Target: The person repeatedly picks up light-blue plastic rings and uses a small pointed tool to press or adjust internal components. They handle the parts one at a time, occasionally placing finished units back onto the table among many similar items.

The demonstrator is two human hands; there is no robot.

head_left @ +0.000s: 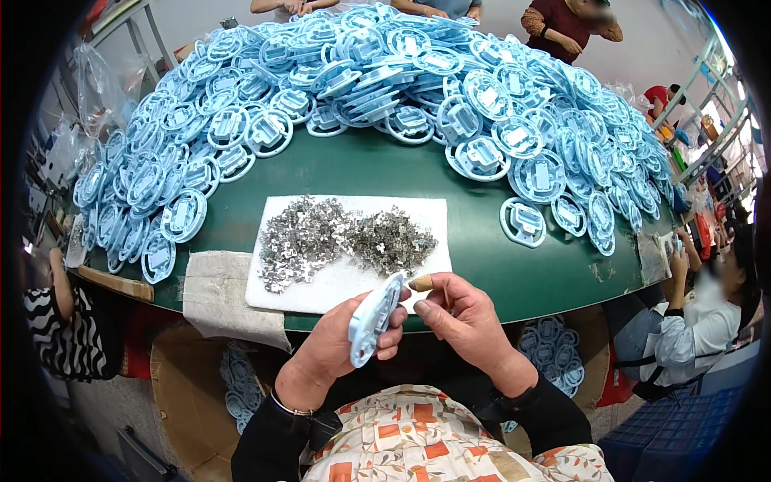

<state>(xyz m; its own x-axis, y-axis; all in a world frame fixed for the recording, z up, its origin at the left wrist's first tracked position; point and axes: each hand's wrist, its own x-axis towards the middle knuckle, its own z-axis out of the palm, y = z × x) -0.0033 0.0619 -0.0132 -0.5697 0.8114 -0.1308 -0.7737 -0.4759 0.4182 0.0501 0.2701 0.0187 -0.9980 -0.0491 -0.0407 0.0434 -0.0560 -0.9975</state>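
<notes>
My left hand (341, 345) holds a light blue round plastic part (374, 318) on edge, just below the table's near rim. My right hand (459, 315) is right beside it, its fingers curled and its taped thumb tip touching the part's upper edge. Whether something small sits between those fingers I cannot tell. Just beyond both hands a white foam sheet (426, 217) lies on the green table (377, 169), carrying a heap of small silvery metal clips (341, 238).
A large heap of the same blue parts (418, 88) rings the far and side table edges. A grey cloth pad (217, 293) lies left of the sheet. Cardboard boxes with blue parts (237, 386) stand below the table. Other people sit at the left, right and far side.
</notes>
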